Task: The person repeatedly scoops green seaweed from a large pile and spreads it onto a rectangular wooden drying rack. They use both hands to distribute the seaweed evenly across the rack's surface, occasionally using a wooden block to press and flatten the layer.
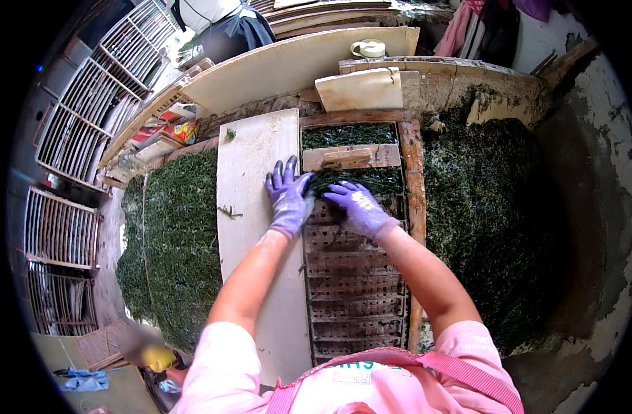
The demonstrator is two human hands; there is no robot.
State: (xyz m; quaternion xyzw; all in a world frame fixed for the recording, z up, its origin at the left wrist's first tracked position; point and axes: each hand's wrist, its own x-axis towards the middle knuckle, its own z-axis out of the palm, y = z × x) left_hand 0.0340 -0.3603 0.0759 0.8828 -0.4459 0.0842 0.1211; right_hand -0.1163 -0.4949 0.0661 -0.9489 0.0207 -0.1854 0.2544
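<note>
Before me lies a perforated wooden tray inside a wooden frame, with wet dark green plant strands at its far end. A flat wooden block with a handle rests across the strands. My left hand, in a purple glove, has its fingers spread at the right edge of a long pale board; its thumb reaches the strands. My right hand, gloved alike, touches the near edge of the strands, palm down. Blur there hides whether it grips any.
Green strands are heaped left and right. Beyond the frame stand upright boards and a roll of pale tape. Slatted racks line the left. Other people are at the top and lower left.
</note>
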